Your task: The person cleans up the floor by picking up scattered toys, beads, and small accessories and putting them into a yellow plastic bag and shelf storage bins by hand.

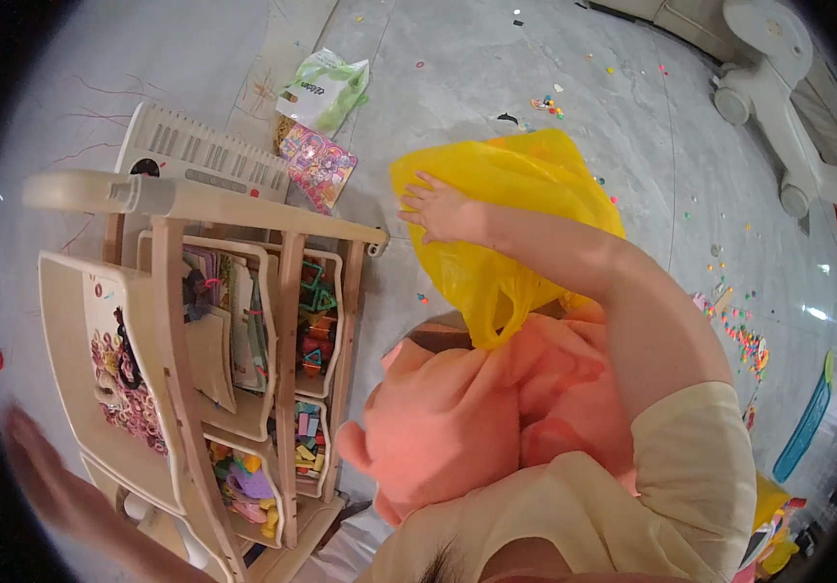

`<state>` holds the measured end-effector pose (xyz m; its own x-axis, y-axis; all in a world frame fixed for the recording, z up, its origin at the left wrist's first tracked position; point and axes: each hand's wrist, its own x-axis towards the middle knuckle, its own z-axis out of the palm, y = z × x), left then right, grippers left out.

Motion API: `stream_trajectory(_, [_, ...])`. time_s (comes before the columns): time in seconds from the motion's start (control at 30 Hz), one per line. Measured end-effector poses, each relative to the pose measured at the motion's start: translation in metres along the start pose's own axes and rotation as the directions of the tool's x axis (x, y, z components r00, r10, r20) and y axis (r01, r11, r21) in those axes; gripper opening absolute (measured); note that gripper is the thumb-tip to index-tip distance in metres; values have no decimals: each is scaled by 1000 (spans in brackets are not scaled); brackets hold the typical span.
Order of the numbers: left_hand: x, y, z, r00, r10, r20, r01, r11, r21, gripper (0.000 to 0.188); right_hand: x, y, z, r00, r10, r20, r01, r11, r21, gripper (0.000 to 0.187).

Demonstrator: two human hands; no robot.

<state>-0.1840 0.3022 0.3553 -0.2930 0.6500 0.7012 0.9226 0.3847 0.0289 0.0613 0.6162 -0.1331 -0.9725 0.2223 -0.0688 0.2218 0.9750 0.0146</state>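
Observation:
My right hand (443,209) lies with fingers spread on a yellow plastic bag (535,175). The bag rests on the floor in front of me, its handles hanging toward a coral-pink plush item (447,418) with ear-like bumps at my body. Out to the far left, my left hand (44,471) is smeared by motion; nothing shows in it. It is nearest to a beige storage rack (170,360) and its open bin (73,291), which holds many small pink and dark loops. A brown edge peeks out between bag and plush.
Other rack bins hold cards (229,340), magnetic tiles (316,321) and colourful toys (248,486). Behind the rack are a white toy keyboard (209,151), a pink booklet (319,165) and a white-green bag (326,92). Beads (749,345) lie scattered at right, near a white wheeled base (792,117).

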Motion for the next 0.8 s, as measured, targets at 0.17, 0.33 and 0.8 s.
stream_trajectory(0.17, [-88, 185, 91, 379, 304, 874, 131, 918, -375, 17, 4, 22, 45, 986, 59, 158, -71, 995, 66, 63])
stream_trajectory(0.33, [-140, 214, 351, 244, 234, 941, 788, 518, -333, 33, 4, 35, 34, 996, 23, 92, -36, 990, 138, 47])
stream_trajectory(0.8, [-185, 115, 680, 790, -412, 454, 101, 818, 567, 85, -46, 133, 55, 963, 268, -27, -220, 839, 498, 25])
